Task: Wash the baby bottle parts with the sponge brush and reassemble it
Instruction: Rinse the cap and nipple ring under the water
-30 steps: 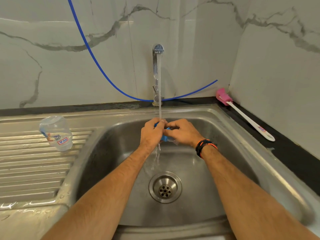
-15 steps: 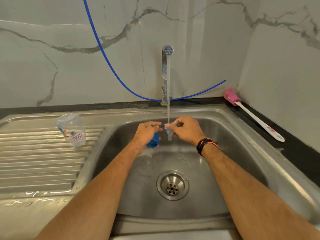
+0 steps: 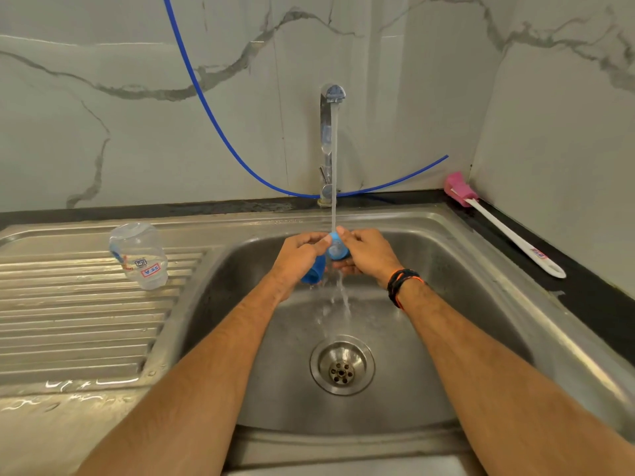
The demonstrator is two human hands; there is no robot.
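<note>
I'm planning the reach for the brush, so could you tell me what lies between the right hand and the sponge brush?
In the head view, only bare steel sink rim and dark counter separate the right hand from the sponge brush.

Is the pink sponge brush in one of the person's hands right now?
No, the pink sponge brush lies on the dark counter by the wall, while the left hand and right hand hold blue bottle parts under the tap.

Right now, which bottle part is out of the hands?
The clear bottle body, standing on the drainboard; both blue parts are held under the tap stream.
</note>
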